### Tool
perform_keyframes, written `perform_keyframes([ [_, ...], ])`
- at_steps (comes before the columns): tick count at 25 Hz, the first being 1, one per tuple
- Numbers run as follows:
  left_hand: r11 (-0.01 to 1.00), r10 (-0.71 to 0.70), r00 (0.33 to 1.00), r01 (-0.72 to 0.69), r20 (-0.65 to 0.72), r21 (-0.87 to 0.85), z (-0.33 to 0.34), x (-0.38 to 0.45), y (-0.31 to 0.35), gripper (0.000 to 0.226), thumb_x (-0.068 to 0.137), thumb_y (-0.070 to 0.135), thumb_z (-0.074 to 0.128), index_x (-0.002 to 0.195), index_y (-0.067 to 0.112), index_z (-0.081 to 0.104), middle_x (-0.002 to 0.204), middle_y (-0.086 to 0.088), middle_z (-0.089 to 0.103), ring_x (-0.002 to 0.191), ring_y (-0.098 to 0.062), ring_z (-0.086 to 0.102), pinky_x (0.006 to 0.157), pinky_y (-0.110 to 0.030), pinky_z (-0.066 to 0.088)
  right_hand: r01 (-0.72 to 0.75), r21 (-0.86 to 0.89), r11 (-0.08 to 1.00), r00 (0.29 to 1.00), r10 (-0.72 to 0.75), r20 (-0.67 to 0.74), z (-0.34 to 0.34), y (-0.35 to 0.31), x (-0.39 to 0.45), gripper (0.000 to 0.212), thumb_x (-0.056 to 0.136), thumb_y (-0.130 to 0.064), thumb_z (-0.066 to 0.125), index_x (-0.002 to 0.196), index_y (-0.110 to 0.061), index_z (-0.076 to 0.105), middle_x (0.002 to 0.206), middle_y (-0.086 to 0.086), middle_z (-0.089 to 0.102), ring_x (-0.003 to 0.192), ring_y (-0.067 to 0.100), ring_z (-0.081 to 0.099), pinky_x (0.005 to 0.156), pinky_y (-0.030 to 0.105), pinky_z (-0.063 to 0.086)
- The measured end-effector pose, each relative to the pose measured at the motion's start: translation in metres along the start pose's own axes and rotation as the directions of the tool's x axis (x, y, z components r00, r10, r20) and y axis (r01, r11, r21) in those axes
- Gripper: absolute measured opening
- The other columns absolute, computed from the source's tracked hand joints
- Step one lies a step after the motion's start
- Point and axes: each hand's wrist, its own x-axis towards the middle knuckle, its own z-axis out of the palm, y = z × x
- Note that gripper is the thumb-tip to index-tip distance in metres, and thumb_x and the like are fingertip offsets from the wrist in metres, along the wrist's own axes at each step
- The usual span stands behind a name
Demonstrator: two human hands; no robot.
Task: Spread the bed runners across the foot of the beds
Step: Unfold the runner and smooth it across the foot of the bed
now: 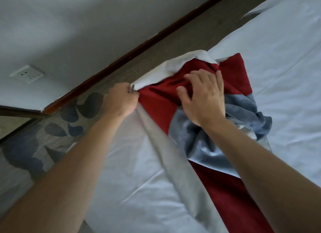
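Observation:
A bed runner (pixel 225 194) of dark red and grey-blue cloth with a pale grey lining lies bunched across a white bed (pixel 286 67). My left hand (pixel 119 100) grips the runner's edge at the bed's far side, fingers curled round the pale lining and the red cloth. My right hand (pixel 203 97) lies on the crumpled red part, with its fingers bent into the folds. A grey-blue section (pixel 199 137) is rumpled under my right wrist. The runner's lower end runs out of view at the bottom.
Patterned grey carpet with dark blue leaf shapes (pixel 57 130) lies left of the bed. A dark wooden skirting board (pixel 139 48) runs along a white wall with a socket plate (pixel 27 74). White sheet spreads to the right and below.

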Motion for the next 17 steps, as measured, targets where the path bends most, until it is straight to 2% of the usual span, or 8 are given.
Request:
perform_keyframes([
  [2,1.000,-0.002,1.000,0.002,-0.001,-0.005,-0.005,0.005,-0.005,0.018,0.085,0.033,0.056,0.073,0.020,0.059,0.074,-0.002,0.065,0.077,-0.029,0.065,0.078,-0.044,0.054,0.040,-0.021,0.999,0.990,-0.037,0.136,0.003,-0.015,-0.014,0.056,0.084,-0.065,0.050,0.114,-0.021,0.066,0.128,0.001,0.058,0.136,0.023,0.040,0.122,0.055,0.011],
  [5,0.999,0.016,0.997,-0.019,0.070,0.044,0.017,-0.010,-0.003,0.023,0.088,0.044,0.057,0.088,0.022,0.059,0.085,0.000,0.065,0.084,-0.027,0.063,0.088,-0.048,0.051,0.119,-0.156,0.981,0.937,-0.059,0.344,0.012,-0.026,-0.036,0.045,0.086,-0.058,0.054,0.107,-0.021,0.068,0.132,0.002,0.056,0.141,0.025,0.033,0.121,0.056,0.007],
  [8,0.999,-0.052,0.999,0.052,-0.012,-0.011,0.011,0.004,-0.019,0.020,0.097,0.033,0.054,0.084,0.020,0.061,0.083,-0.001,0.063,0.087,-0.030,0.064,0.083,-0.044,0.051,0.124,-0.156,0.980,0.956,-0.076,0.282,0.010,-0.015,-0.051,0.038,0.091,-0.049,0.052,0.111,-0.020,0.068,0.130,0.002,0.060,0.138,0.025,0.039,0.122,0.055,0.011],
  [10,0.993,-0.112,0.991,0.108,-0.076,-0.046,0.002,0.010,-0.030,0.017,0.099,0.031,0.055,0.099,0.018,0.067,0.094,-0.003,0.067,0.097,-0.032,0.066,0.080,-0.041,0.049,0.107,-0.161,0.981,0.973,-0.070,0.221,0.001,0.001,-0.059,0.041,0.089,-0.047,0.053,0.117,-0.020,0.064,0.131,0.004,0.059,0.136,0.024,0.041,0.122,0.055,0.012],
  [11,0.995,-0.103,0.984,0.100,-0.145,-0.024,0.001,0.007,-0.031,0.018,0.098,0.031,0.057,0.106,0.018,0.066,0.102,-0.004,0.068,0.102,-0.032,0.065,0.085,-0.043,0.049,0.079,-0.176,0.981,0.979,-0.043,0.200,-0.005,0.011,-0.062,0.044,0.088,-0.047,0.054,0.122,-0.019,0.060,0.134,0.004,0.057,0.136,0.023,0.041,0.122,0.055,0.012],
  [12,0.999,-0.029,0.975,0.036,-0.222,0.025,0.004,-0.001,-0.025,0.019,0.097,0.031,0.059,0.109,0.018,0.064,0.107,-0.004,0.067,0.105,-0.031,0.063,0.092,-0.047,0.047,0.030,-0.195,0.980,0.983,0.006,0.181,-0.011,0.023,-0.066,0.049,0.088,-0.048,0.055,0.128,-0.019,0.057,0.137,0.004,0.055,0.137,0.023,0.041,0.122,0.055,0.011],
  [14,0.963,0.266,0.922,-0.238,-0.281,0.129,0.020,-0.030,0.001,0.026,0.094,0.038,0.060,0.112,0.021,0.061,0.108,-0.001,0.065,0.105,-0.026,0.061,0.097,-0.049,0.044,-0.112,-0.216,0.970,0.981,0.143,0.134,-0.023,0.046,-0.074,0.058,0.089,-0.053,0.054,0.136,-0.018,0.051,0.139,0.004,0.052,0.135,0.023,0.041,0.122,0.054,0.012],
  [17,0.710,0.692,0.722,-0.684,0.013,0.169,0.056,-0.087,0.044,0.046,0.081,0.062,0.056,0.111,0.028,0.062,0.108,0.009,0.063,0.105,-0.016,0.057,0.096,-0.040,0.037,-0.282,-0.153,0.947,0.955,0.292,0.051,-0.036,0.069,-0.088,0.052,0.089,-0.055,0.055,0.123,-0.015,0.058,0.124,0.004,0.061,0.126,0.024,0.048,0.121,0.052,0.015],
])
